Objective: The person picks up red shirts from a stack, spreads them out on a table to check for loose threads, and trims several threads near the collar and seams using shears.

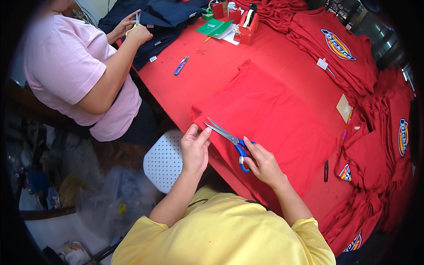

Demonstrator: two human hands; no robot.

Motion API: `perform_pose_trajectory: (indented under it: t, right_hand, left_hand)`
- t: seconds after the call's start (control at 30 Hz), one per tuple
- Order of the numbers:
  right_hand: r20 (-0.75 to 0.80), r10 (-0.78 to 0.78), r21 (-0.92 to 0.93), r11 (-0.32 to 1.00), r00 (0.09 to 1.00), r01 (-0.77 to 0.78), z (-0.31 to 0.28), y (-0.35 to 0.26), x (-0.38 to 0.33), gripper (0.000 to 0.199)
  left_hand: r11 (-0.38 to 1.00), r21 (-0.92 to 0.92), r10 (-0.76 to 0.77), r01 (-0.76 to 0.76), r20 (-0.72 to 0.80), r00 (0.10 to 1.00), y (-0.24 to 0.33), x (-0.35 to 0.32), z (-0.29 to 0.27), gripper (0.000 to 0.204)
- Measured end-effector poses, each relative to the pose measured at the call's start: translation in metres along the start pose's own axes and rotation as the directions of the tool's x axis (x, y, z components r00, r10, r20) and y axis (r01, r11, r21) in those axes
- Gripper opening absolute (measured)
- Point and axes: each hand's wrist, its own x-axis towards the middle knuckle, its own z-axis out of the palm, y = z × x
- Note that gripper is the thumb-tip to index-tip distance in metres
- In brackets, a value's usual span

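A red garment (274,110) lies spread on the red-topped table in front of me. My left hand (195,148) pinches its near left corner between thumb and fingers. My right hand (263,164) is closed around the blue handles of a pair of scissors (234,139). The blades are slightly apart and point left, with their tips at the cloth edge just beside my left fingertips. Whether cloth or a thread lies between the blades is too small to tell.
Blue thread snips (181,65) and a red tape dispenser (247,27) sit farther back. Red printed shirts (327,48) pile up on the right, near a black cutter (326,171). A co-worker in pink (84,70) handles dark cloth (163,22) at left. A white stool (164,161) stands beside the table.
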Motion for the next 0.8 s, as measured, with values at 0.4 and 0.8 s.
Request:
perform_pose_trajectory:
  t: [0.4,0.8]
  right_hand:
    - [0.060,0.086,0.140,0.986,0.995,-0.093,0.000,-0.007,-0.005,0.056]
    - [0.197,0.262,0.439,0.838,0.945,-0.324,0.005,-0.011,-0.017,0.050]
  left_hand:
    - [0.986,0.146,0.077,-0.075,-0.009,0.997,-0.006,-0.013,0.004,0.026]
    - [0.991,0.109,0.075,-0.076,0.010,0.997,-0.004,-0.013,-0.003,0.026]
